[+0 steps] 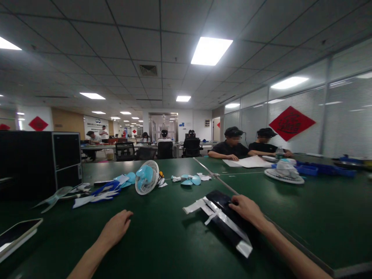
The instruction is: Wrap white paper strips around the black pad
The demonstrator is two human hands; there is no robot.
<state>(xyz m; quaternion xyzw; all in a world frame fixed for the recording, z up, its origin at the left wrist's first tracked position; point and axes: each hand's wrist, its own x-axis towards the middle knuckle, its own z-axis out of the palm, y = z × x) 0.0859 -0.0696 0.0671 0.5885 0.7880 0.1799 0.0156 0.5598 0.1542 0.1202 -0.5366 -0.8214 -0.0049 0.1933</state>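
Note:
My left hand (116, 228) rests on the green table (162, 240), fingers loosely curled and pointing away, with nothing in it. My right hand (247, 209) lies on a flat black pouch with a silvery white strip (223, 221), fingers pressed down on its far end. A small white and blue desk fan (147, 177) stands beyond my hands, with loose blue and white fan parts (188, 179) beside it.
A black computer case (40, 162) stands at the left, a tablet (17, 234) lies at the near left edge. Clear fan blades and plastic bags (87, 192) lie by the case. Two people sit at the far right with paper, a fan part (285, 172) and blue trays (319, 169).

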